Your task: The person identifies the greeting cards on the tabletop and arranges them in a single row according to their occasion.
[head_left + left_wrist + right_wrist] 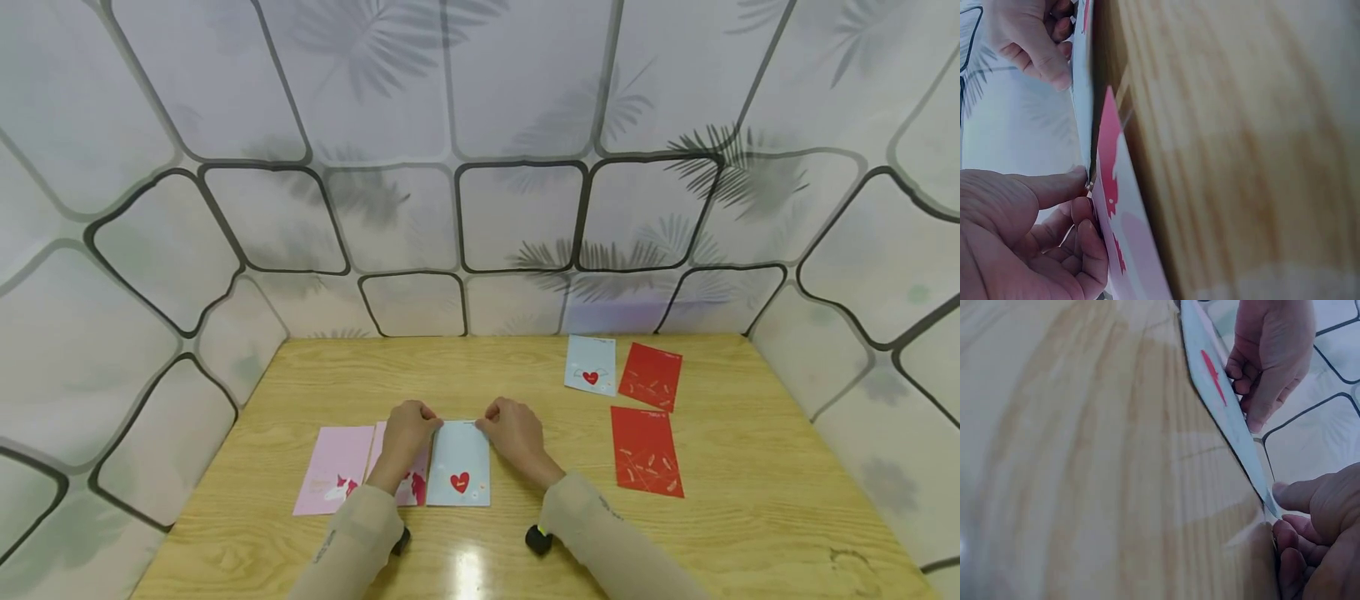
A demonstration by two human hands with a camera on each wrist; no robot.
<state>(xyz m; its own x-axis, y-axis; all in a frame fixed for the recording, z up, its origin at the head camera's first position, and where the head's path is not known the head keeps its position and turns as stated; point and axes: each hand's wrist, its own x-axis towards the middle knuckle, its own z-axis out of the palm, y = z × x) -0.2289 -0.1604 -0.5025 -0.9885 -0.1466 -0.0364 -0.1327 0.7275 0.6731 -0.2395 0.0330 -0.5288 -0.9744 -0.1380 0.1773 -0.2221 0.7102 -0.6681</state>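
You are working on a desk (495,375), where your pale blue card (459,454) is lying slightly left of the middle, well in from the side edges. Bare wood is showing between it and the far edge, and between your right hand (517,433) and the lower red card (648,452). The inner pink card (415,483) is sitting just beside its left side, the outer pink card (336,467) beyond. A winged-heart card (590,365) and an upper red card (651,377) are lying towards the far edge, right of the middle. Your left hand (407,433) is reaching over the inner pink card. Both hands are pinching the blue card's far corners, thumbs against curled fingers. Its long axis is running near to far, its heart end pointing towards you.
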